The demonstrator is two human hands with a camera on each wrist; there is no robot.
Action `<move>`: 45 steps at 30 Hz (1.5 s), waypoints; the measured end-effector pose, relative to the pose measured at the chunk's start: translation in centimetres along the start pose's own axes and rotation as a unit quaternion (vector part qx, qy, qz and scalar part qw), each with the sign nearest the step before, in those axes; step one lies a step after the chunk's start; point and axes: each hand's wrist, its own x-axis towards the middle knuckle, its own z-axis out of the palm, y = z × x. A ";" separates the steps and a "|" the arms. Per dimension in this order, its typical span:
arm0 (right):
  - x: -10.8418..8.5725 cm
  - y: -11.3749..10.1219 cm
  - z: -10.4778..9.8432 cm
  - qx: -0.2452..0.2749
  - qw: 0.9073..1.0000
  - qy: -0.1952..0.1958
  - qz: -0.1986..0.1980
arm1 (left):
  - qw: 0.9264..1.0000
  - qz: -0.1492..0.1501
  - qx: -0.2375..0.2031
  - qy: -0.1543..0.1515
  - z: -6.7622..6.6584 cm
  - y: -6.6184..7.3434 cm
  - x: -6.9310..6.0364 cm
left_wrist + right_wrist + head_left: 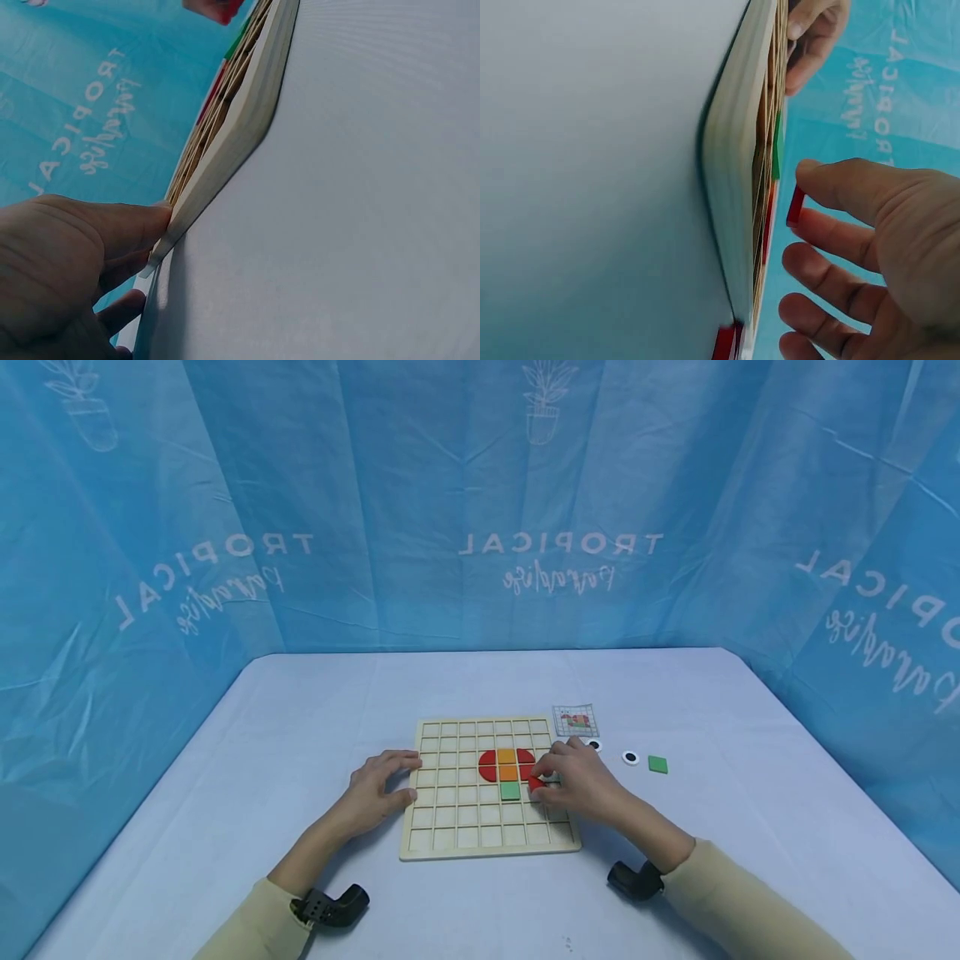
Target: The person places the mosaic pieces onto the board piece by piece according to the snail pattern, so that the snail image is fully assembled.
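Observation:
A pale wooden grid board (446,839) lies on the table. On it, red rounded tiles (487,766) flank two orange square tiles (507,764), with a green square tile (510,791) just below them. My left hand (371,789) rests its fingers and thumb against the board's left edge; the left wrist view shows the thumb (139,225) touching the rim. Above the board's right part, my right hand (581,781) pinches a small red tile (796,206) between thumb and forefinger. The other fingers of that hand hang loosely bent. Part of the board is hidden beneath it.
A small pattern card (576,721) lies behind the board's right corner. Right of the board are a white-and-black eye disc (630,758), another eye disc (594,745) partly behind my hand, and a loose green square tile (657,764). Blue curtains (480,593) surround the table.

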 end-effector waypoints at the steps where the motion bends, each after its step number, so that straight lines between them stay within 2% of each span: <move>1: 0.1 -0.2 0.1 -0.001 1.000 -0.003 0.001 | 1.000 0.001 0.000 0.000 0.0 0.0 0.0; 15: 0.6 -0.3 0.9 -0.029 0.999 -0.011 -0.014 | 1.000 -0.007 -0.001 0.001 0.0 0.2 -0.1; 25: 0.7 -0.4 1.1 -0.026 0.999 -0.013 -0.014 | 1.000 0.001 0.001 0.000 0.0 0.1 0.0; 37: 0.8 -1.0 1.3 -0.006 0.999 -0.021 -0.049 | 1.000 -0.005 -0.002 0.002 0.1 0.1 -0.1; 45: 0.8 -1.0 1.3 0.001 0.999 -0.010 -0.041 | 1.000 0.002 0.002 -0.002 0.0 0.1 0.0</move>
